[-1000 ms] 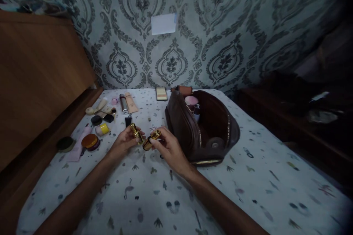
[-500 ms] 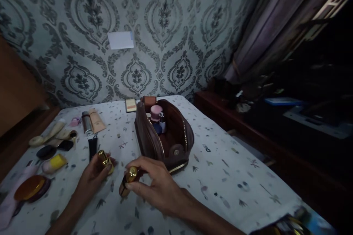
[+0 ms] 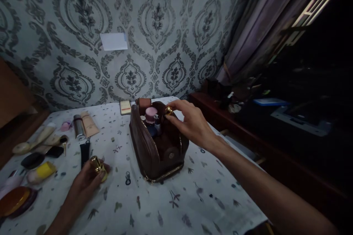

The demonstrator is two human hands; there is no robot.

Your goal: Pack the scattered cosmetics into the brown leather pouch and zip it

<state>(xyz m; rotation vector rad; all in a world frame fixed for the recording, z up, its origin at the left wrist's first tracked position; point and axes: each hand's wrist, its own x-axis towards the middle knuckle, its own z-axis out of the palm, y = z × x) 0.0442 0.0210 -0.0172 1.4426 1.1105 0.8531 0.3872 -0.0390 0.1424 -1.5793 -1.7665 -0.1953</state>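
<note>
A brown makeup bag (image 3: 142, 154) stands unzipped on the printed cloth. Inside it I see a pink-lidded jar (image 3: 151, 114) and a small pump bottle (image 3: 157, 124). My right hand (image 3: 194, 123) is at the bag's far right rim, its thumb and fingers closed on a gold-capped bottle (image 3: 169, 110) held over the opening; the bottle's lower part is hidden. To the left of the bag, my left hand (image 3: 79, 185) is wrapped round another gold-capped bottle (image 3: 97, 166), with yellowish glass below the cap. A black tube (image 3: 85, 152) lies just beyond that hand.
On the left lie a silver cylinder (image 3: 79, 127), a beige tube (image 3: 89, 125), several brushes, a yellow-ended bottle (image 3: 42, 172) and an amber round compact (image 3: 15, 202). Behind the bag is a small pale box (image 3: 125, 107). A dark red ledge (image 3: 201, 104) runs along the right.
My right hand has moved up and right with its gold-capped bottle, from the cloth before the bag to over the bag's opening. My left hand keeps its bottle. The view has shifted slightly right.
</note>
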